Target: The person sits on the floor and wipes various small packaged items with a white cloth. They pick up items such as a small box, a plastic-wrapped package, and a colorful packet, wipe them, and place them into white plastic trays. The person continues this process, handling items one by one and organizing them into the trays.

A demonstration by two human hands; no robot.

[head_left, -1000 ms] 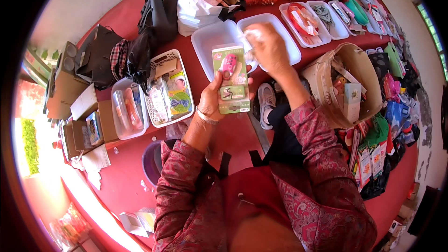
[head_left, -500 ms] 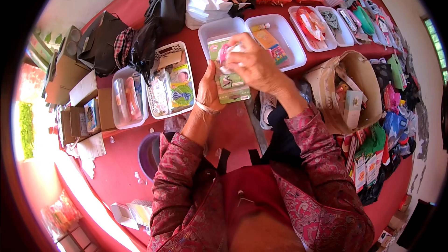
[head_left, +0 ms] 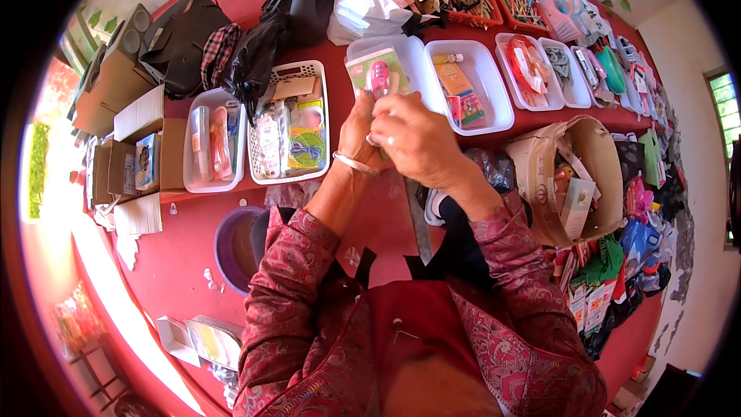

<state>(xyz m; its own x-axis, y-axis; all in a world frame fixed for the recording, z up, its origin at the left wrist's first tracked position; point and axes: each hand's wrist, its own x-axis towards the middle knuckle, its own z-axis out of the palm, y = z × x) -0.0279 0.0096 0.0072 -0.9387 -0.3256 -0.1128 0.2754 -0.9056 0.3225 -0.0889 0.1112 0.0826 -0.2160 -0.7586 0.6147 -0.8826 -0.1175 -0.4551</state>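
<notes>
My left hand [head_left: 358, 133] is closed round the lower part of a green carded pack [head_left: 397, 81] with a pink item [head_left: 379, 76] on its front. My right hand [head_left: 421, 143] is brought up against the left, fingers curled in over the lower part of the pack. What those fingers pinch is hidden. Behind the pack, a white plastic tub [head_left: 417, 62] is partly covered by it. To its right stands another white tub [head_left: 494, 85] holding an orange box [head_left: 457, 81] and a small tube [head_left: 448, 58].
A white perforated basket [head_left: 326, 120] and a clear tub [head_left: 189, 162] of packets stand left of my hands. On the right is a cardboard bucket [head_left: 532, 174] with boxes in it. Red trays [head_left: 494, 19] of pens line the back. A purple basin [head_left: 231, 251] sits low left.
My right hand has come down from above the pack to its lower part, close to my left hand. The pink item now shows uncovered at the upper part. The whole view has shifted slightly.
</notes>
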